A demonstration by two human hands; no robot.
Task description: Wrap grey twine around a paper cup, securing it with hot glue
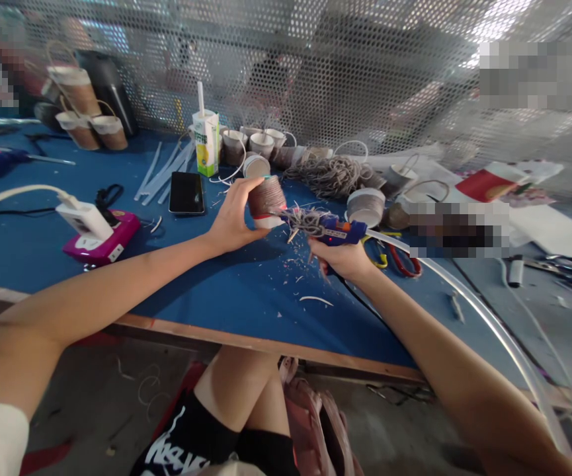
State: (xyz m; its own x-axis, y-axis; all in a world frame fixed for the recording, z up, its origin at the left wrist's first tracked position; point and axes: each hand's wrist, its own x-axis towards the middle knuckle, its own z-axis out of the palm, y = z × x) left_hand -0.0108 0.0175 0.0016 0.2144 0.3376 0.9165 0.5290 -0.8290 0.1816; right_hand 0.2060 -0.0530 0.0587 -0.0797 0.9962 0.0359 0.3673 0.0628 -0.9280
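Observation:
My left hand (236,215) is wrapped round a small cup (267,198) covered in brown cord, tilted above the blue table (246,291). In my right hand (342,256) is a blue glue gun (342,231), its front end pointing left at the cup's lower side. Grey cord (308,219) bunches round the front of the gun and hides its nozzle. A long clear glue stick (464,294) trails from the back of the gun to the right. Small scraps lie on the table below.
Behind the cup are a drink carton (207,142), several white-rimmed cups and a heap of grey cord (338,173). A phone (187,193) and pink power socket (102,238) lie left. Scissors (405,260) are right of my right hand. Perforated metal (315,66) stands behind.

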